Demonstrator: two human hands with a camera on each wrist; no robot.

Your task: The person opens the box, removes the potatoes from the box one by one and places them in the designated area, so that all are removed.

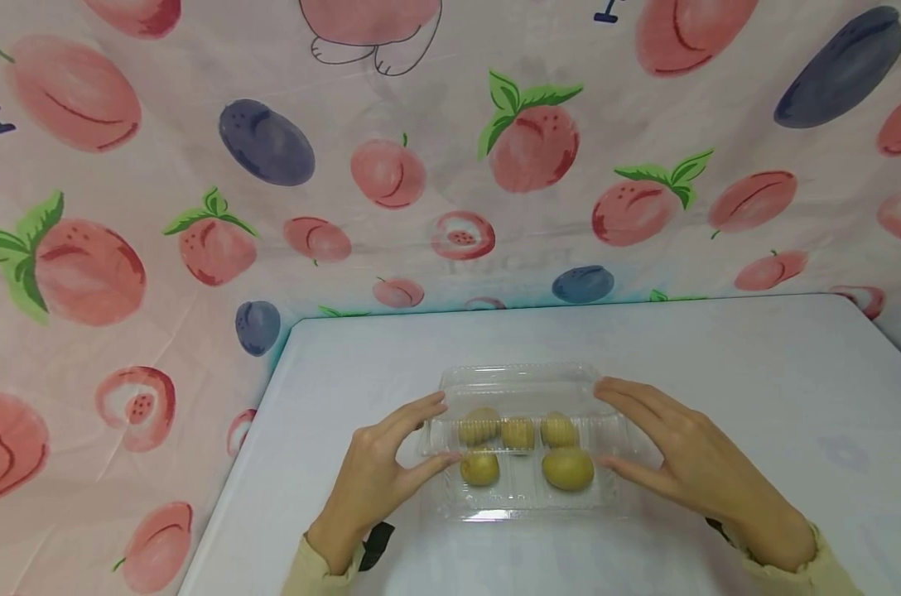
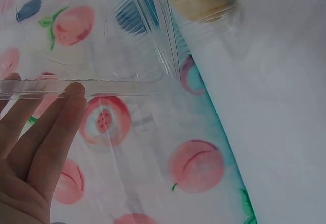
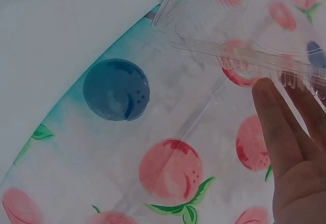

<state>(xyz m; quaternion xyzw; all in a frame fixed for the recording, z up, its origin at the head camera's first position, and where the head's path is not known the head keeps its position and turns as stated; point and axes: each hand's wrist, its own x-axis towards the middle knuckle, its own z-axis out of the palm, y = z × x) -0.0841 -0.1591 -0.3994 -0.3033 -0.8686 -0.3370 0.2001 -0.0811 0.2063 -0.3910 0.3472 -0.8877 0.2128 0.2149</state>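
Note:
A clear plastic clamshell box (image 1: 520, 488) lies on the white table, with several smooth yellow-green fruits (image 1: 567, 469) inside. Its raised clear lid (image 1: 525, 379) slants over the far fruits, which show through the plastic. My left hand (image 1: 387, 455) is at the lid's left side, fingers extended and thumb spread apart. In the left wrist view, the left fingertips (image 2: 75, 89) overlap the lid's rim. On the opposite side, my right hand (image 1: 681, 451) has fingers and thumb spread. The right wrist view puts its fingertips (image 3: 263, 85) right at the rim.
A white table (image 1: 361, 364) lies under the box and both hands. Fruit-printed cloth (image 1: 450, 108) hangs behind the table and along its left side. Light yellow sleeves (image 1: 324, 571) cover both forearms, with dark bands (image 1: 377, 546) at the wrists.

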